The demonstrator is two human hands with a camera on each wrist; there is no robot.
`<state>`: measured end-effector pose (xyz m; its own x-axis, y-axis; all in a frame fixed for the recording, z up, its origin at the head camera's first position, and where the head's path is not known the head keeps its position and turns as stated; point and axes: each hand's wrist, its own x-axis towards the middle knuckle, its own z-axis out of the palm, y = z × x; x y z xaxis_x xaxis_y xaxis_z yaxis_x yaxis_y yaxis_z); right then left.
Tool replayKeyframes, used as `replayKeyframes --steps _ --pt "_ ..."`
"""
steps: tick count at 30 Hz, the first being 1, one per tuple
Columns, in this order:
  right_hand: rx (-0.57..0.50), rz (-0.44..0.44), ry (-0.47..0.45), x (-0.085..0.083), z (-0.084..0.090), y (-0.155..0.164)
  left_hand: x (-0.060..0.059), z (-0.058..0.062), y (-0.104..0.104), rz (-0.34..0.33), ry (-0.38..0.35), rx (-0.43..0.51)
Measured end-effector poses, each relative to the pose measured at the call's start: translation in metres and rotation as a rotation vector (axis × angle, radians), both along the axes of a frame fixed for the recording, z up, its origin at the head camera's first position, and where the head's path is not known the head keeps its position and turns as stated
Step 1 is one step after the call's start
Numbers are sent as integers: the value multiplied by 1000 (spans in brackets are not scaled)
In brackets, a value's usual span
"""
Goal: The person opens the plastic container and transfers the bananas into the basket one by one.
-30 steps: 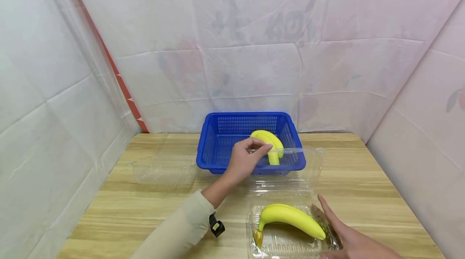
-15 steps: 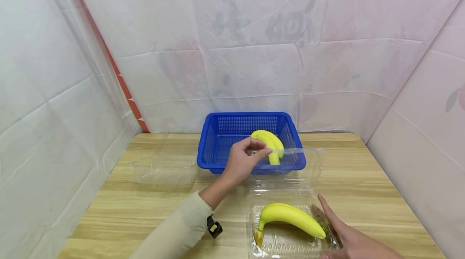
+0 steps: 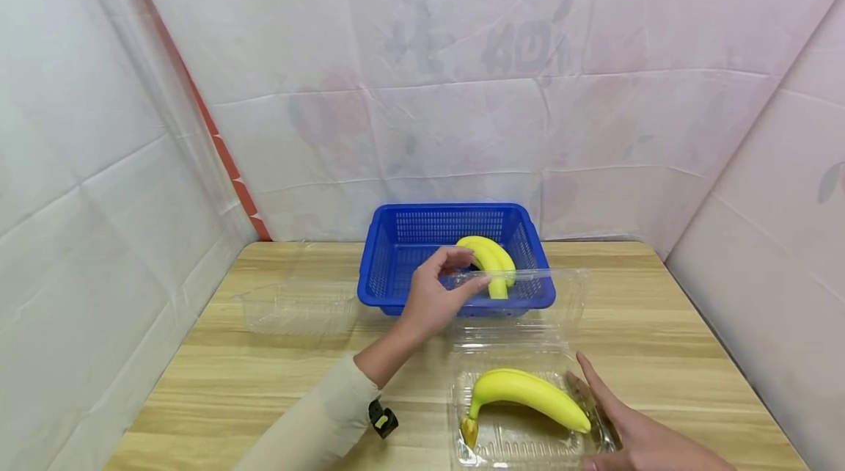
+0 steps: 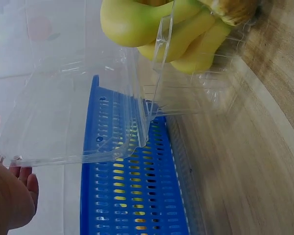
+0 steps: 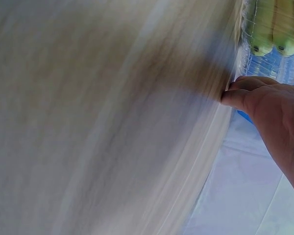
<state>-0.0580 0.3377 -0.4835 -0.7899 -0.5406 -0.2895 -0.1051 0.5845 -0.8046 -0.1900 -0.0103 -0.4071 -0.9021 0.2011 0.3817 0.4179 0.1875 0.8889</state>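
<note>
A clear plastic clamshell box (image 3: pixel 462 449) stands with its lid (image 3: pixel 554 302) raised, near the front of the table. A bunch of bananas (image 3: pixel 528 394) lies in its base; the left wrist view shows several bananas (image 4: pixel 191 44) there. My left hand (image 3: pixel 436 295) is at the lid's upper left edge, thumb and fingers apart around it. In the left wrist view, my left hand's fingers (image 4: pixel 27 183) show by the lid's corner. With fingers extended, my right hand (image 3: pixel 627 427) rests along the box's right side. The right wrist view shows its fingertips low beside the box.
A blue plastic basket (image 3: pixel 389 258) stands at the back, with more bananas (image 3: pixel 488 258) inside, partly behind the lid. Another clear box (image 3: pixel 297 309) stands open on the left of the wooden table (image 3: pixel 660 324). White sheeting (image 3: pixel 462 126) encloses the back and sides.
My left thumb and fingers have parted from their pinch on the lid's edge, and the hand has shifted slightly left. The right hand, lid and bananas stay nearly in place.
</note>
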Motion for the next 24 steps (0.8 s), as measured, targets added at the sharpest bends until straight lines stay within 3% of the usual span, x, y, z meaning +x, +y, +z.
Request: replayKeyframes --steps 6,12,15,19,21,24 --pt "-13 -3 -29 -1 1 -1 12 2 -10 57 138 7" --pt "-22 -8 -21 1 0 0 24 1 -19 81 337 37" --pt "-22 -9 -18 2 1 1 29 -1 -21 22 450 34" --pt "-28 -8 1 2 1 0 40 -4 -18 -104 568 -22" --pt "-42 -10 3 2 0 0 46 -6 -15 -169 559 -90" --pt "-52 -12 -1 2 -1 1 54 -11 -9 -267 443 -243"
